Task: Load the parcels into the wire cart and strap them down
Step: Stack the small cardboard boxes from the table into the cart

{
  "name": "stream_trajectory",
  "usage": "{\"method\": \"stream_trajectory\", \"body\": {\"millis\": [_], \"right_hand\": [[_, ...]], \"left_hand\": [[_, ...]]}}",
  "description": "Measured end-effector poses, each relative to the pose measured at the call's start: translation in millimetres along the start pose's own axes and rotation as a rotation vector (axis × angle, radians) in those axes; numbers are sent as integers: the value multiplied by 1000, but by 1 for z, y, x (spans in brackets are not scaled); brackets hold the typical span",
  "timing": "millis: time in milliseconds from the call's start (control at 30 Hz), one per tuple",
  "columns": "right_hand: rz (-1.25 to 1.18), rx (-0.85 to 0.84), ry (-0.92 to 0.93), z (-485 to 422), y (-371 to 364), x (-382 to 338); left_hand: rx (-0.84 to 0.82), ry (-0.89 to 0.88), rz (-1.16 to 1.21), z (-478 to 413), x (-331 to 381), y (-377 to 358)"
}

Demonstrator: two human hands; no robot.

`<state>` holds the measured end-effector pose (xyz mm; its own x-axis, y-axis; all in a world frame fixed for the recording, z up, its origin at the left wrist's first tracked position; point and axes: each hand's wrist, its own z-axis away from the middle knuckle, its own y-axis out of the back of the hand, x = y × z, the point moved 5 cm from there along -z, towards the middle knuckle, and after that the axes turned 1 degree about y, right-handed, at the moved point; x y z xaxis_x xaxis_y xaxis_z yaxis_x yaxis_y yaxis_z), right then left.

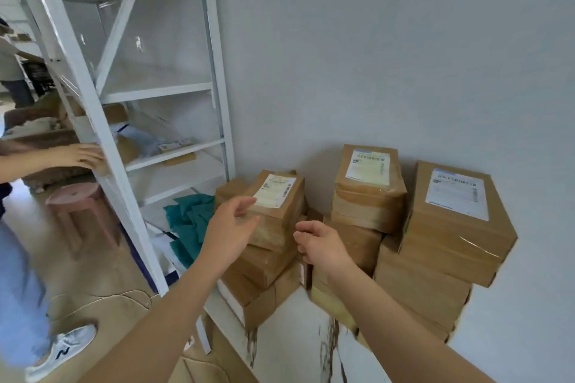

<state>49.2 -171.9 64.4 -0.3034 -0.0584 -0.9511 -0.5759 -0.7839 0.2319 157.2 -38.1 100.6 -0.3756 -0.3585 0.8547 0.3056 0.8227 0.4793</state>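
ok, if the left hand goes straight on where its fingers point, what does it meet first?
Most likely the taped brown cardboard parcel with the white label, topmost on the left: the left hand points at its near side. Depth unclear.

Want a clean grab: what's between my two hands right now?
In the head view, the near corner of the leftmost labelled parcel lies between the left hand and right hand; both hands are open, gripping nothing.
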Motion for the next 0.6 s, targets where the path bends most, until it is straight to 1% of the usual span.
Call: {"method": "stream_trajectory", "body": {"millis": [133,267,367,500,600], "right_hand": [[-14,83,-71,-30,-17,-2],[-8,156,-145,-51,-29,-5],[-55,192,-226,-67,-37,-2],[-186,216,-362,-83,-50,8],[-260,240,-420,-89,-58,14]], "left_hand": [[-68,38,40,-45,-25,3],[-204,81,68,-84,-49,-2],[-299,165,128,-109,-68,-8],[-412,331,299,-131,-90,-19],[-487,409,361,-142,-105,-26]]}}
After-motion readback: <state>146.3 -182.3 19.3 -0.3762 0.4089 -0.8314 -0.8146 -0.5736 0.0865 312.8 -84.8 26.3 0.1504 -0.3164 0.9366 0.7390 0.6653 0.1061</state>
